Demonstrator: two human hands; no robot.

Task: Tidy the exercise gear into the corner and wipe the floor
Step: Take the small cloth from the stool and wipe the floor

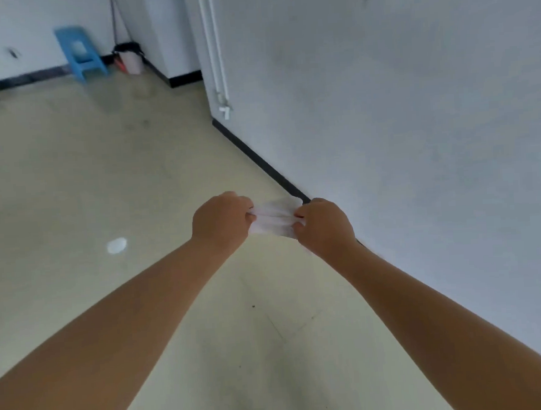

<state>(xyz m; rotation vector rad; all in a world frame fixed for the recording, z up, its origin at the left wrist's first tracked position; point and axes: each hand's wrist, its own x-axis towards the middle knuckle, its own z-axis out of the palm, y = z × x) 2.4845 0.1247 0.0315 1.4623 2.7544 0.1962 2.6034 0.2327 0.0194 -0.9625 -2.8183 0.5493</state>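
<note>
A small white cloth or tissue is stretched between both hands at arm's length, above the pale floor. My left hand pinches its left end with curled fingers. My right hand pinches the right end the same way. The cloth's ends are hidden inside the fingers. A white spot shows on the floor to the left of my left hand; whether it is a reflection or a mark I cannot tell. No exercise gear shows clearly in this view.
A white wall with a black skirting board runs along the right. White pipes run down its corner. A blue plastic stool and a white bin with a dark liner stand at the far wall.
</note>
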